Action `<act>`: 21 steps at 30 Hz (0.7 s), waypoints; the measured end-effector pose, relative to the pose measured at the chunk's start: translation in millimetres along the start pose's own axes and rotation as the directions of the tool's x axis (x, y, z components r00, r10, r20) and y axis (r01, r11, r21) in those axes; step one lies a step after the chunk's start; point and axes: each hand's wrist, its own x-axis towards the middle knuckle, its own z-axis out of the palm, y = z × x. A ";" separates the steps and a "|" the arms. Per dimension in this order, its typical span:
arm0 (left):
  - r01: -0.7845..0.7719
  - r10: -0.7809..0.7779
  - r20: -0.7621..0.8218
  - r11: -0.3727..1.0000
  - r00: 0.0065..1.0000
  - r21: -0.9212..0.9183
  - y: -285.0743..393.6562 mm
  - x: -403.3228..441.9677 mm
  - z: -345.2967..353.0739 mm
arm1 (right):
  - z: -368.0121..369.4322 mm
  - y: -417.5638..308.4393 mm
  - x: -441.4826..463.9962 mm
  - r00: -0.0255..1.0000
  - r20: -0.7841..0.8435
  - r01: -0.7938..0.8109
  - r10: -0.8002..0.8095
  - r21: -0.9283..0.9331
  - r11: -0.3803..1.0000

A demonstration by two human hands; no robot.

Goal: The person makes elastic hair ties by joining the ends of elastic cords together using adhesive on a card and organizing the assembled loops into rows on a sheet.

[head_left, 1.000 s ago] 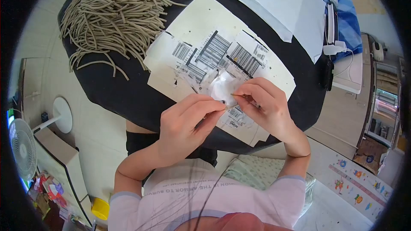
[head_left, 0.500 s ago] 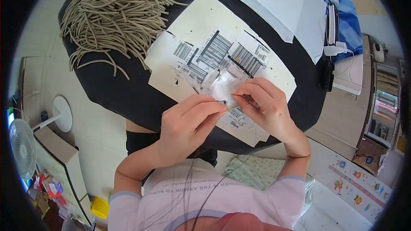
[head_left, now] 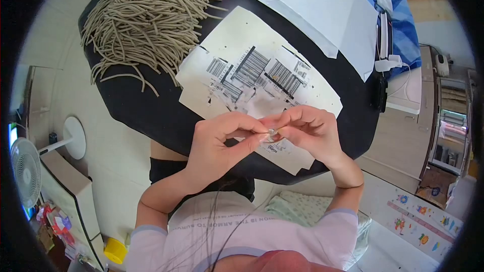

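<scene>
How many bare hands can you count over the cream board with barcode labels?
2: the left hand and, to its right, the right hand, fingertips meeting at a small shiny piece above the cream board's near side.

Cords [head_left: 146, 25]: plain greyish tan. Tabletop [head_left: 136, 106]: solid black. Board [head_left: 242, 30]: cream, small dark specks; labels [head_left: 252, 68] on it white with black barcode stripes, black print. Small piece [head_left: 272, 132]: silvery, shiny. Sheets [head_left: 312, 5]: white. Bag [head_left: 403, 25]: blue, lighter and darker patches. Shirt [head_left: 292, 231]: pale pink, grey lettering, blue-grey trim. Shorts [head_left: 169, 168]: black. Cushion [head_left: 302, 206]: pale green, small darker motifs. Tub [head_left: 115, 250]: bright yellow. Fan [head_left: 25, 171]: white and grey. Panel [head_left: 373, 191]: white, pinkish band, multicoloured cartoon figures.
</scene>
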 end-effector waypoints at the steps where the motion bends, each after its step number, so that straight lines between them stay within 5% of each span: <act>1: -0.003 0.003 0.000 1.000 1.000 0.001 -0.2 0.4 0.0 | -1.0 0.2 -0.5 1.000 0.003 -0.010 0.010 -0.009 1.000; 21: -0.002 0.001 -0.023 1.000 1.000 -0.025 -4.0 0.4 -0.4 | 0.7 2.0 -0.6 0.999 -0.001 -0.034 0.034 -0.025 0.999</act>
